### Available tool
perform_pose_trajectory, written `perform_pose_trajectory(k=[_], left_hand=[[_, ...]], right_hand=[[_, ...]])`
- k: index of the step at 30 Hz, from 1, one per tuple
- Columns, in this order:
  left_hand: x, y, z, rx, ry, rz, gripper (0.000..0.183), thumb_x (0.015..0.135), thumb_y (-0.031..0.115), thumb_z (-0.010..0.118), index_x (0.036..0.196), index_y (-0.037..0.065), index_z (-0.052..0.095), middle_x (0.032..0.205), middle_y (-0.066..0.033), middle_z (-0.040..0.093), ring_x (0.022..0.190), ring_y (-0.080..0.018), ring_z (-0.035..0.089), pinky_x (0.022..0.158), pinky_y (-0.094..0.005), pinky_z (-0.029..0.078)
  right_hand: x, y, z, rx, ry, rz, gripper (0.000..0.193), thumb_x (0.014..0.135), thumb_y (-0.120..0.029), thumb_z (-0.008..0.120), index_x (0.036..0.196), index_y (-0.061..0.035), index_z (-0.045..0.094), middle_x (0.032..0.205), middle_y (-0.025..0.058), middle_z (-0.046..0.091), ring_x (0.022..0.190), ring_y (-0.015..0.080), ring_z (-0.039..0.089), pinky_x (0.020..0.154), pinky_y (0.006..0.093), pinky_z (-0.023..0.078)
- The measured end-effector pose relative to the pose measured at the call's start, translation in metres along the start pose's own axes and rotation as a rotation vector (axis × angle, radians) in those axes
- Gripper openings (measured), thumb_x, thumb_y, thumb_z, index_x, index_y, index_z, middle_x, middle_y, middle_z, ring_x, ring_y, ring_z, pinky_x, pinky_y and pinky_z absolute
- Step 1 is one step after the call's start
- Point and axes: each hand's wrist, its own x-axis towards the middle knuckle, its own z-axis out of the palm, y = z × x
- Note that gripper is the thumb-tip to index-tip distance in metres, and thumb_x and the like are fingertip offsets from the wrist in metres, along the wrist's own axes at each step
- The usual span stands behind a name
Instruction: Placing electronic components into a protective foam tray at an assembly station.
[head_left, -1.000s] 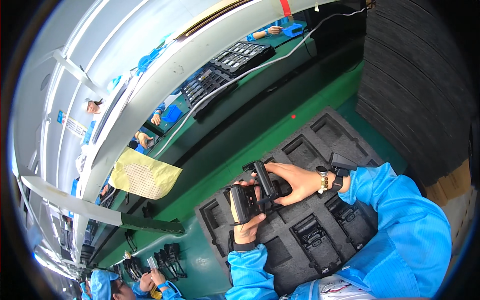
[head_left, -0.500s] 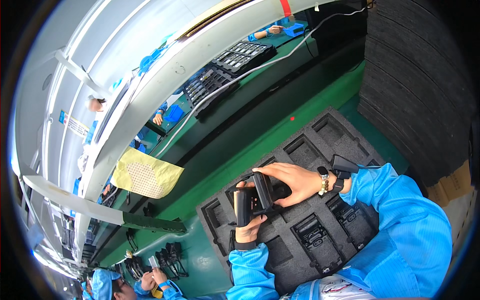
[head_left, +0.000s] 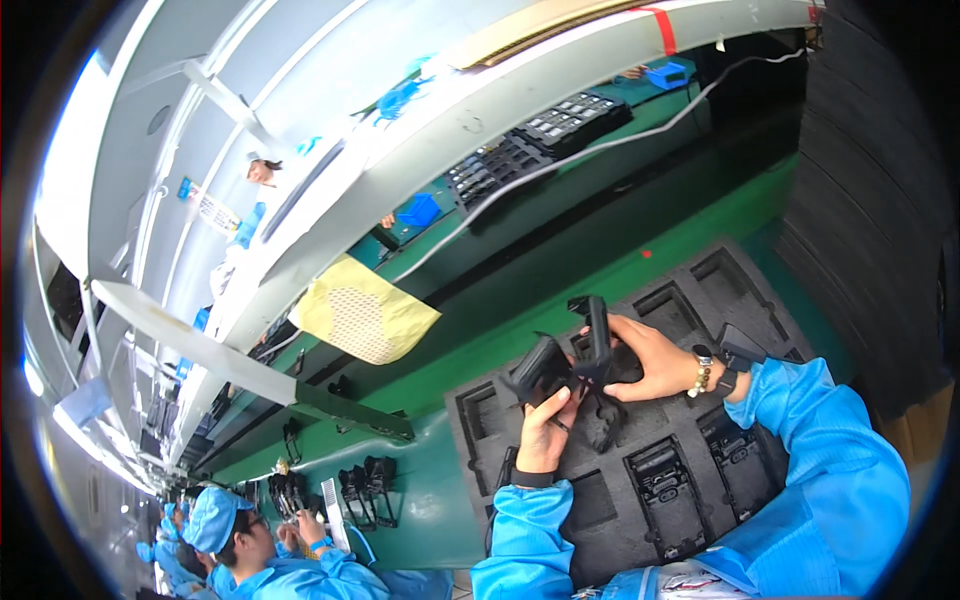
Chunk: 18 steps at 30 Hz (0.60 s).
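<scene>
Above a dark grey foam tray, my left hand is closed around a black box-shaped plastic part, thumb on its near side. My right hand grips a slimmer black plastic part standing upright beside it. The two parts meet near their lower ends; whether they are joined, I cannot tell. A black curved piece shows just below them, partly hidden. Black devices lie in tray slots close to my body.
A green bench runs beneath the tray, with black parts farther left. Nearby a co-worker in blue handles something. A yellow sheet hangs from the white beam. Dark stacked sheets rise at right.
The view has swung left, so the scene sits farther right. My left hand has tilted and turned the box-shaped part, and the two black parts now spread apart at the top.
</scene>
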Motion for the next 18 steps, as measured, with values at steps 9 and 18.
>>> perform_pose_trajectory(k=[9,18], left_hand=[[0.008,0.005,-0.001,-0.186,-0.063,-0.109,0.049,0.096,0.036,0.052,0.127,-0.002,0.048,0.108,-0.0153,0.055,0.087,-0.0227,0.053,0.079,-0.036,0.045],[0.03,0.036,0.003,-0.203,-0.063,-0.379,0.067,0.096,0.062,0.04,0.13,0.005,0.05,0.106,-0.0195,0.057,0.073,-0.0213,0.05,0.059,-0.0313,0.042]], right_hand=[[0.003,0.026,0.002,0.224,0.078,0.142,0.086,0.089,-0.027,0.068,0.153,-0.0004,0.017,0.147,0.0207,0.04,0.129,0.0232,0.046,0.098,0.0324,0.044],[0.0,0.056,0.004,0.46,0.182,0.217,0.075,0.096,-0.022,0.061,0.153,-0.0013,0.017,0.15,0.0179,0.037,0.127,0.0236,0.047,0.103,0.0319,0.04]])
